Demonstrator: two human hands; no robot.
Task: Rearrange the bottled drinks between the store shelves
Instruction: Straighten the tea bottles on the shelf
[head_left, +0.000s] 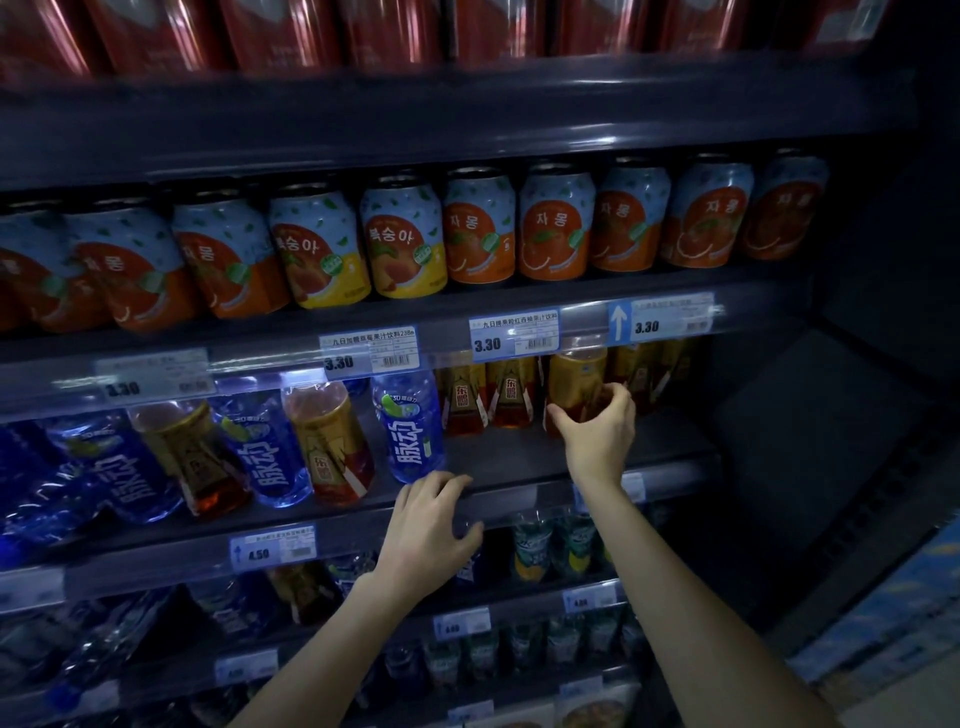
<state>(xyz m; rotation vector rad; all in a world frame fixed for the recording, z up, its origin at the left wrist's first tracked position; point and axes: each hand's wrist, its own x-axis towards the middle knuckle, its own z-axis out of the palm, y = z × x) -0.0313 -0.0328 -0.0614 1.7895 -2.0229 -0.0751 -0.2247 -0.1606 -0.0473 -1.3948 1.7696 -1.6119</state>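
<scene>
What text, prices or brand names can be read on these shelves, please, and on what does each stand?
"3.30": price tag
"3.30": price tag by a white arrow
"3.30": price tag
"4.50": lower price tag
"자몽": orange can
"복숭아": yellow can
"脉动": blue bottle
"东鹏": amber bottle
Barcodes, fine print, lower tags: too blurred.

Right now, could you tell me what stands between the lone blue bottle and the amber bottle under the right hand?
Two amber bottles with red labels, seen in the head view.
</scene>
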